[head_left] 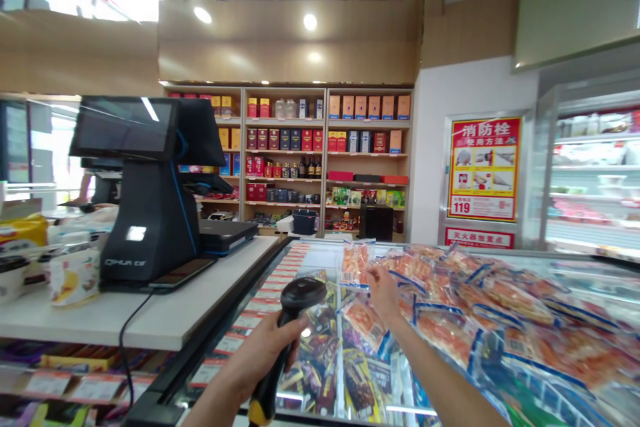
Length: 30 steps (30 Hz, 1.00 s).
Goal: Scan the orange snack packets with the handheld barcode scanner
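Observation:
My left hand (267,350) is wrapped round the handle of a black barcode scanner (303,293) with a yellow base end, held upright over the glass-topped freezer (300,257). Farther forward, my right hand (384,290) pinches the edge of a clear packet of orange-pink food (355,260) that shows a barcode label. Just below that hand lies a similar packet (363,320) on the glass. To the right, a heap of blue-edged packets (450,333) covers much of the freezer top. What exactly is inside the packets I cannot make out.
At left, a black checkout terminal (150,213) stands on a white counter (165,320), with a cable (125,347) hanging over its edge. Beside it is a paper cup (75,277). Shelves of boxed goods (285,140) line the back wall; an open refrigerated case (595,173) stands at right.

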Each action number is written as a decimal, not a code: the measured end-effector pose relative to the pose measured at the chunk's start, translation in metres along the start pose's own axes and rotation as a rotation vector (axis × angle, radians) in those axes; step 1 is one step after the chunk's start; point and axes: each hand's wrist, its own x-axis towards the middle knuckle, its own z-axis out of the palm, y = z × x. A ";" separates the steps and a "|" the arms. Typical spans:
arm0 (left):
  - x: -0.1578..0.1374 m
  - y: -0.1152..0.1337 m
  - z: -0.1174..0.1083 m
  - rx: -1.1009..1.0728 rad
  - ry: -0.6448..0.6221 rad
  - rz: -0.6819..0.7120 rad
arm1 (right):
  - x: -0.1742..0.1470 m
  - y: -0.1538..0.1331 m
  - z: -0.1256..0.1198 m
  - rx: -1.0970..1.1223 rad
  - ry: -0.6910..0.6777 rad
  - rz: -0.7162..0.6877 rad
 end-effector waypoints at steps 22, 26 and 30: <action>0.015 -0.017 0.038 -0.119 -0.144 0.073 | -0.014 0.024 -0.016 0.142 0.079 -0.026; 0.013 -0.026 0.040 -0.097 -0.118 0.046 | -0.021 0.026 -0.018 0.178 0.108 0.021; 0.017 -0.031 0.032 -0.122 -0.048 0.027 | -0.022 0.031 -0.025 0.174 0.159 0.052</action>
